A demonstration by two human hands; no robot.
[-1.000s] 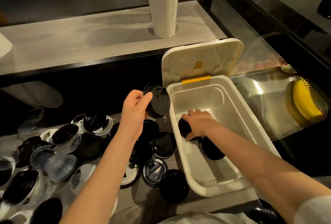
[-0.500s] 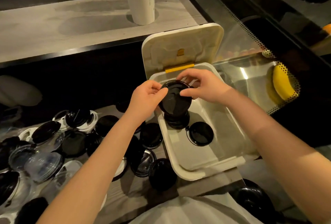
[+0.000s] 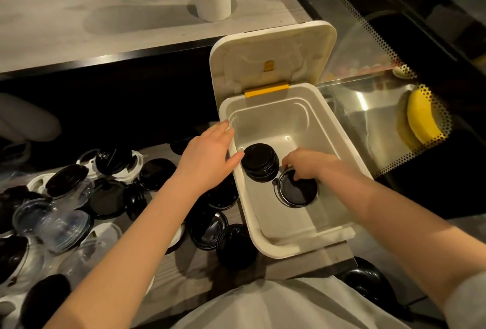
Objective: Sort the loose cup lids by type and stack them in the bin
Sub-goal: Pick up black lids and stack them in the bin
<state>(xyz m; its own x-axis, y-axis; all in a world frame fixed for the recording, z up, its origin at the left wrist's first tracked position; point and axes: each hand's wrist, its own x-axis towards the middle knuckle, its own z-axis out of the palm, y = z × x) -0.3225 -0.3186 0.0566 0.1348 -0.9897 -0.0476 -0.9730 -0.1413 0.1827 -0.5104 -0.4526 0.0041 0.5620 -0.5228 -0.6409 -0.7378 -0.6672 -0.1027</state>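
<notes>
Head view shows me a stack of black lids [image 3: 260, 161] standing in the bin [image 3: 278, 249], close to its left wall. A flat lid [image 3: 297, 193] lies just beside the stack, toward the bin's near right. My right hand [image 3: 309, 164] has its fingers curled down onto that flat lid's far edge; whether it pinches or only presses, I cannot tell. My left hand [image 3: 207, 156] lies open and empty over the bin's left rim. The loose lids [image 3: 110, 197] spread out left of the bin, so I judge the left hand nearer for the next pick.
</notes>
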